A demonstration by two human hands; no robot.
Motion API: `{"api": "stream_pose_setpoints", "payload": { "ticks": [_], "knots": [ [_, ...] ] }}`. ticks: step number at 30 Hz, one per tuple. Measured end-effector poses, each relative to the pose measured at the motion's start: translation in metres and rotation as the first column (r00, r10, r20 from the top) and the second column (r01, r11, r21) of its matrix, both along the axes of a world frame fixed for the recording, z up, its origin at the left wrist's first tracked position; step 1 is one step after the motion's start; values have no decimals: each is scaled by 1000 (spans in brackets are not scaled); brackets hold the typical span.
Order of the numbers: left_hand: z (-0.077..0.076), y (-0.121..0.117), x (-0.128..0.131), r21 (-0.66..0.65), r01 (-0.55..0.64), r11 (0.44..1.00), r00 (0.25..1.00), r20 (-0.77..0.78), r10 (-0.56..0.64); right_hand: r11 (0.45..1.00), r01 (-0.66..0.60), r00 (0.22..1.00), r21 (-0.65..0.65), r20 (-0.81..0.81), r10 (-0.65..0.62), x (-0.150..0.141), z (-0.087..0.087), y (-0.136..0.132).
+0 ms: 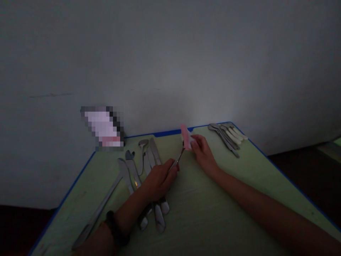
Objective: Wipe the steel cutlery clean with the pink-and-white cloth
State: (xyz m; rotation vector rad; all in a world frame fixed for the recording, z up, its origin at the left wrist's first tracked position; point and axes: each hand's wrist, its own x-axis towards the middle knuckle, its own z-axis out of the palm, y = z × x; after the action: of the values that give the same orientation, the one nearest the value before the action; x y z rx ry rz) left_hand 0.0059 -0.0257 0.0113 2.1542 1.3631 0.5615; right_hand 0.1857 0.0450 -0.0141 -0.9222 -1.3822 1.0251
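My left hand (160,180) is closed around the handle of a slim metal piece of cutlery (180,156), which points up and away. Its far end is covered by a pink-and-white cloth (186,138), so whether it is a spoon or a fork cannot be made out. My right hand (204,155) pinches that cloth against the covered end. Under and beside my left forearm lie several metal table knives (160,217), partly hidden by the arm. A spoon (143,143) rests beyond them, bowl away from me.
A long metal utensil (99,208) lies at the left of the light green table (213,213), which has a blue edge. At the far right is a group of spoons (226,142), some white-handled. A blurred-out phone-like device (102,128) leans on the wall (170,64) behind.
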Motion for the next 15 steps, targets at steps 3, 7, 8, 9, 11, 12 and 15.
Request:
{"api": "stream_pose_setpoints", "payload": {
  "ticks": [3, 7, 8, 9, 11, 12, 15],
  "knots": [
    [1, -3, 0, 47, 54, 997, 995, -85, -50, 998, 26, 999, -49, -20, -27, 0, 0, 1],
    [3, -5, -2, 79, 79, 994, 991, -117, -70, 998, -21, 998, -55, 54, 24, 2, 5, 0],
    [3, -5, -2, 90, 89, 992, 990, -120, -78, 997, -22, 997, -72, 66, 26, 3, 6, 0],
    [4, -5, -3, 100, 98, 990, 989, -122, -85, 996, -19, 997, -92, 74, 26, 4, 6, 0],
    [4, -5, -4, 103, 119, 988, 986, -126, -105, 992, -25, 996, -121, 87, 35, 6, 6, 2],
    [3, -5, -4, 98, 125, 987, 985, -128, -112, 990, -41, 995, -132, 86, 53, 7, 6, 3],
    [1, -6, -5, 93, 97, 991, 988, -132, -84, 978, -132, 990, -162, 31, 139, 10, 4, 5]
  ]
}}
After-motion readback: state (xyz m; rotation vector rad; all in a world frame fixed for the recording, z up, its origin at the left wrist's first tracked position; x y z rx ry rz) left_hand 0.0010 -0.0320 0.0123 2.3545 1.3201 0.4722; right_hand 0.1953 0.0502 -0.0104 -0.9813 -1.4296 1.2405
